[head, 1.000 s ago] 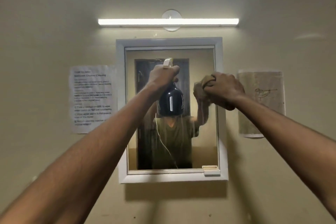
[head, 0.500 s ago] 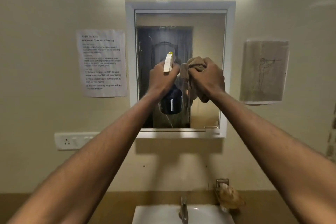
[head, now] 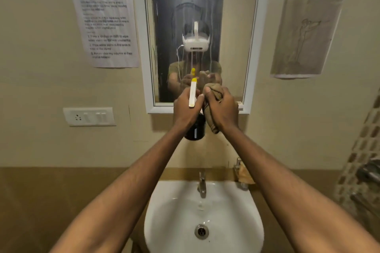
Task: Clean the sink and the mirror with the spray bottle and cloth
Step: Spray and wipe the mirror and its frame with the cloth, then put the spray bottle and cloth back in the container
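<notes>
The left hand (head: 186, 109) is holding the spray bottle (head: 195, 129) up in front of the mirror (head: 232, 26), over the sink (head: 255, 226). Its fingers are wrapping tight around the bottle's neck, likely so it is ready to squirt. The bottle is standing up tall, dark bottom down, and its white and yellow top is pointing at the glass. The right hand (head: 221, 107) is squeezing the brown cloth (head: 211, 117) in a closed fist, just beside the bottle and touching the left hand. The cloth is hanging down, probably kept close for wiping the wet streaks running down the mirror.
</notes>
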